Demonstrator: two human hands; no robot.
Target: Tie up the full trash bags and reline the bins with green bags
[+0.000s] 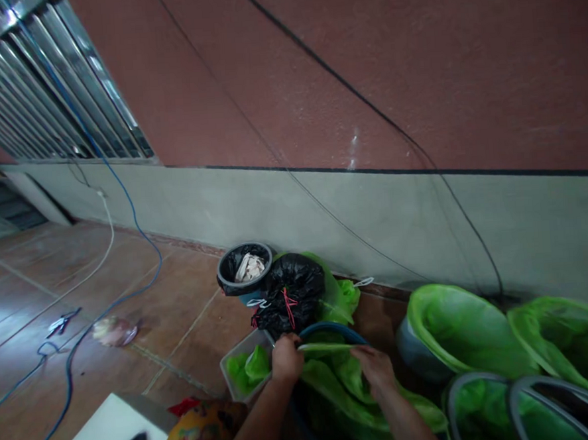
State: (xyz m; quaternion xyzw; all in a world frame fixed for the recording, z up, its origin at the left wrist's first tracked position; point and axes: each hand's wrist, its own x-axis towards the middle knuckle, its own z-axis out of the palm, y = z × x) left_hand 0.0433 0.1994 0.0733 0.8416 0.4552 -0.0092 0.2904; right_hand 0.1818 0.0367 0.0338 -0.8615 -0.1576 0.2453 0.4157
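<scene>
A green plastic bag (333, 377) is stretched between my two hands over a blue-rimmed bin (333, 326). My left hand (286, 358) is closed on the left end of the bag's edge, near the bin's far left rim. On the right, my right hand (375, 366) grips the other end of that edge, which runs taut between them. The rest of the bag hangs in loose folds into the bin and over its right side. My fingertips are partly hidden.
Left of the bin is a clear tub (248, 365) with green bags. Beyond stand a tied black bag (293, 290) and a small lined bin (244, 269). Several green-lined bins (470, 329) are at right. A white box (112, 433) and blue cable (71, 366) lie left.
</scene>
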